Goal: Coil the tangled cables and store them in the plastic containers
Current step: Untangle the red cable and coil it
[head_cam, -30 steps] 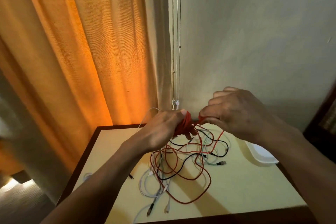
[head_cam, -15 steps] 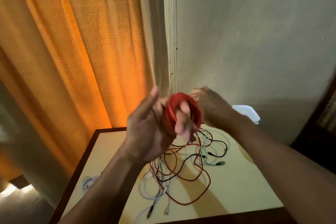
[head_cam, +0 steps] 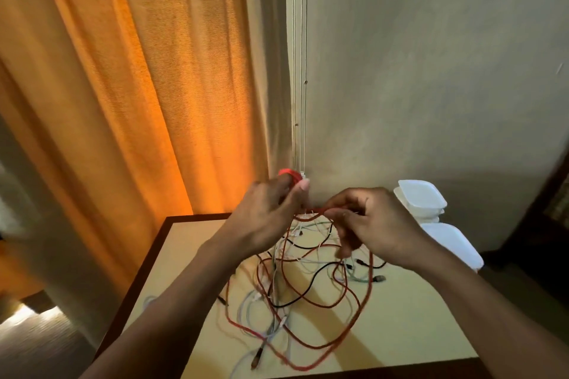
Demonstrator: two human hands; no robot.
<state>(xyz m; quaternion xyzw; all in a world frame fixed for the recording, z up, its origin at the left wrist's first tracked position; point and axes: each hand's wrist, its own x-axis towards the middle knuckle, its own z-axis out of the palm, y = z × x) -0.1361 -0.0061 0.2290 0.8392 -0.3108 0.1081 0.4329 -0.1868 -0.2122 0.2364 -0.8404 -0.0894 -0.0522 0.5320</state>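
A tangle of red, white and black cables (head_cam: 308, 295) lies on the cream tabletop (head_cam: 409, 326). My left hand (head_cam: 264, 218) is raised above it and grips a small coil of the red cable (head_cam: 291, 175), which peeks out over my fingers. My right hand (head_cam: 366, 221) pinches the loose red strand that runs from the coil down into the tangle. White plastic containers (head_cam: 421, 200) are stacked at the table's back right, with another white container (head_cam: 452, 243) lying in front of them, beside my right wrist.
The table has a dark wooden rim (head_cam: 138, 274) and stands in a corner. An orange curtain (head_cam: 129, 86) hangs at the left, blind cords (head_cam: 300, 71) down the middle, a plain wall (head_cam: 431, 71) behind. Dark furniture (head_cam: 551, 218) stands at the right.
My left hand has turned palm-down and dropped a little with the red coil. My right hand has come forward from behind the coil and now pinches the loose red strand.
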